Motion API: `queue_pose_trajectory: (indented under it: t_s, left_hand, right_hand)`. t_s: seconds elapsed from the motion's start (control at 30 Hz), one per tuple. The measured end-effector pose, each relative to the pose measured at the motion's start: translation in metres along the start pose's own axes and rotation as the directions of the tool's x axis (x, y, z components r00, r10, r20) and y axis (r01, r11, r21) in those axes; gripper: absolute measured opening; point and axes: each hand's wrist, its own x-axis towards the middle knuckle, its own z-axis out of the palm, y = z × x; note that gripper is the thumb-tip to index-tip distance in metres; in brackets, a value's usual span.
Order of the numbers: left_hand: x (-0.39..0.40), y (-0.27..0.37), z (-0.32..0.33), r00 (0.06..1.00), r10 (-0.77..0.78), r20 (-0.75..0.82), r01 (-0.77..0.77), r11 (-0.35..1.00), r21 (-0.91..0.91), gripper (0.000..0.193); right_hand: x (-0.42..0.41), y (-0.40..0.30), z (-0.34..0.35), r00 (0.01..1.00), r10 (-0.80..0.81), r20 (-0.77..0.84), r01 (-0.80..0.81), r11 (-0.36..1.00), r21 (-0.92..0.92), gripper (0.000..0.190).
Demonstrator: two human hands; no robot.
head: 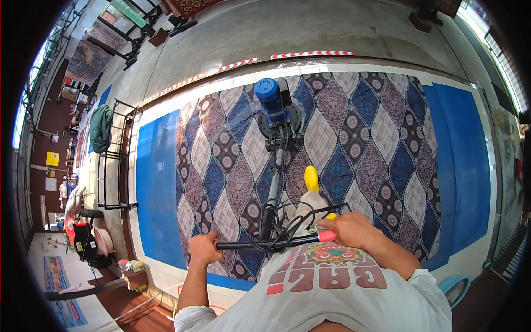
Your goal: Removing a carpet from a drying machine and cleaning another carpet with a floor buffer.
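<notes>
My left hand [203,248] is closed around the left end of a black handlebar [257,245]. At its other end my right hand [350,229] wraps the red grip [327,236], thumb lying along the top. From the bar a grey pole [274,182] runs forward to a floor scrubbing machine with a blue motor [267,94] and a round dark base [295,118]. That base rests on a carpet [365,166] patterned in blue, grey and purplish diamonds. A black cable [290,234] hangs in loops over the bar.
Yellow boots [311,179] stand on the carpet in front of me. Blue mats [159,174] show beyond its sides. A black metal rack [112,178] holding a green cloth [101,128] is at left. Red-and-white tape [311,54] marks the far edge; a light-blue basin [456,290] sits lower right.
</notes>
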Motion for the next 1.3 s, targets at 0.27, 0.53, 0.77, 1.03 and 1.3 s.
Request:
queue_pose_trajectory:
  t_s: [0.27,0.53,0.77,1.03,1.3]
  left_hand:
    - [0.136,0.054,-0.036,0.984,0.178,0.003,-0.178,0.982,0.064,0.02]
    - [0.291,0.106,-0.076,0.94,0.341,-0.027,-0.338,0.938,0.079,0.02]
    - [0.398,0.136,-0.096,0.907,0.42,0.018,-0.42,0.904,0.083,0.02]
    - [0.428,0.147,-0.108,0.908,0.42,0.0,-0.418,0.904,0.093,0.019]
    - [0.339,0.119,-0.077,0.965,0.26,0.021,-0.26,0.964,0.05,0.017]
  right_hand:
    - [0.01,0.072,-0.036,0.993,0.11,-0.04,-0.104,0.987,0.125,0.059]
    - [0.051,0.145,-0.072,0.974,0.217,-0.065,-0.199,0.956,0.214,0.06]
    - [0.096,0.193,-0.124,0.952,0.303,-0.039,-0.276,0.908,0.316,0.063]
    - [0.12,0.225,-0.144,0.964,0.265,-0.033,-0.245,0.924,0.293,0.07]
    - [0.114,0.209,-0.147,0.983,0.126,0.137,-0.148,0.975,0.166,0.07]
